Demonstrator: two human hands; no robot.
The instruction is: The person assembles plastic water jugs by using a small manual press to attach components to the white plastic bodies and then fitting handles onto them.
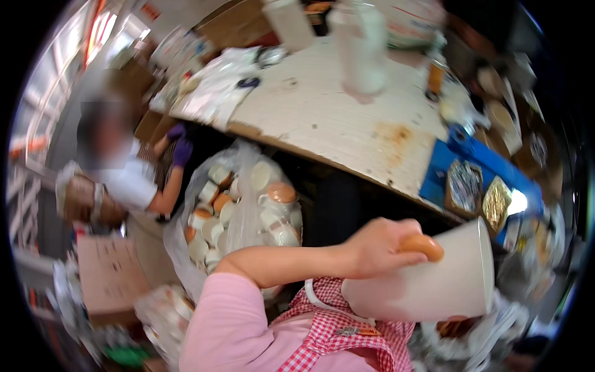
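My left hand (378, 247) reaches across in front of me, its fingers closed on a smooth, rounded orange-brown piece (423, 247). That piece lies against the side of a large white tub-like container (427, 282), tilted with its wide rim to the right. Whether the piece is attached to the container, I cannot tell. My right hand is not visible. Left of my forearm stands a clear plastic bag (245, 186) full of white cup-like pieces (214, 229), some with orange-brown tops (281, 192).
A worn white table (310, 118) ahead carries a pale cylinder (359, 56) and a small amber bottle (436, 77). A blue tray (446, 161) sits at its right end. A person in purple gloves (181, 149) works at left, near a cardboard box (111, 273).
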